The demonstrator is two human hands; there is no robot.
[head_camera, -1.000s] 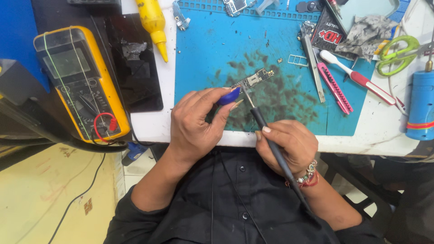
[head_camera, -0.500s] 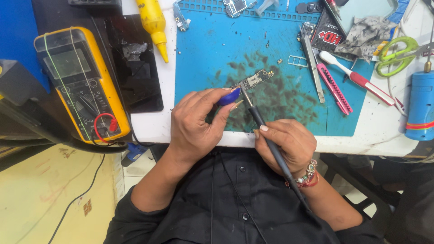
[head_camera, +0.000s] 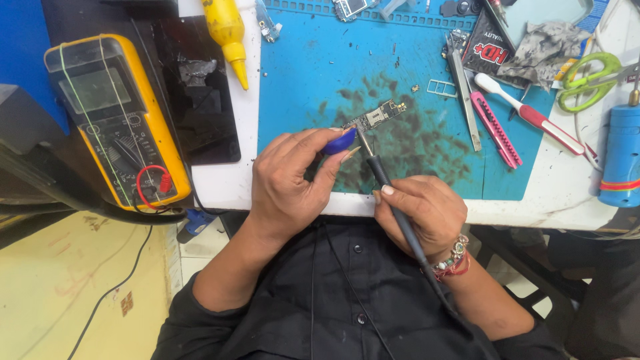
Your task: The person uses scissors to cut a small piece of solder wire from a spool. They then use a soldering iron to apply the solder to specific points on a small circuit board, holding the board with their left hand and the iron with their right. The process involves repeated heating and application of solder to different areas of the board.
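A yellow-cased multimeter with a grey screen [head_camera: 117,123] lies at the left edge, beside a yellow squeeze bottle with a pointed nozzle [head_camera: 227,33]. On the stained blue work mat [head_camera: 313,67] covering the white tabletop [head_camera: 230,183], the left hand [head_camera: 290,180] has its fingers clamped on a small blue-handled tool [head_camera: 340,141], touching a little green circuit board [head_camera: 375,117]. The right hand [head_camera: 420,213] grips a black soldering iron [head_camera: 393,207], its tip at the board. Further right lie a pink utility knife [head_camera: 497,130] and green-handled scissors [head_camera: 590,79].

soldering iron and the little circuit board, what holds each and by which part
The right hand grips the black soldering iron pen-style along its handle. The left hand pinches a blue-handled tool whose tip clamps the small green circuit board at its near end.
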